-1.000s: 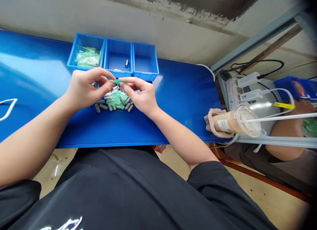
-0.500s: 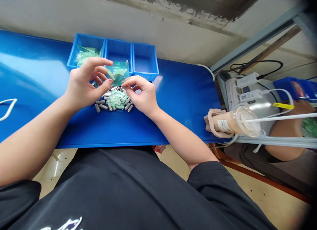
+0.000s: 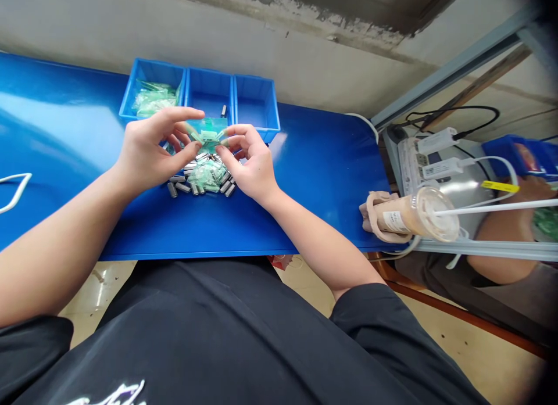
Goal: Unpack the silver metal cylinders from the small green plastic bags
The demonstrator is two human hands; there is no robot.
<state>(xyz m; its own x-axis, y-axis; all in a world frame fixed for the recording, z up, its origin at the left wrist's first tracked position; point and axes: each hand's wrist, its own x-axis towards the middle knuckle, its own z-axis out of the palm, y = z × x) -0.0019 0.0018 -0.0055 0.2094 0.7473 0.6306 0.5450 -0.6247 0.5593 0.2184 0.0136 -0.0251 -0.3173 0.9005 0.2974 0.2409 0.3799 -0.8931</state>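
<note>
Both my hands hold a small clear green bag (image 3: pixel 208 129) up above a pile on the blue table (image 3: pixel 314 178). My left hand (image 3: pixel 150 152) pinches the bag's left edge with thumb and fingers. On its right edge my right hand (image 3: pixel 248 161) pinches the same bag. Below them lies a heap of small grey metal cylinders (image 3: pixel 181 187) mixed with more green bags (image 3: pixel 207 175).
Three blue bins stand at the back: the left bin (image 3: pixel 150 74) holds green bags, the middle bin (image 3: pixel 211 85) a single metal piece, the right bin (image 3: pixel 257 106) looks bare. A lidded drink cup (image 3: pixel 412 216) with a straw lies at right. Another person's arm (image 3: pixel 510 230) shows far right.
A second ago my fingers met over a small green piece just above the pile. The bag has since been raised and spread out between both hands.
</note>
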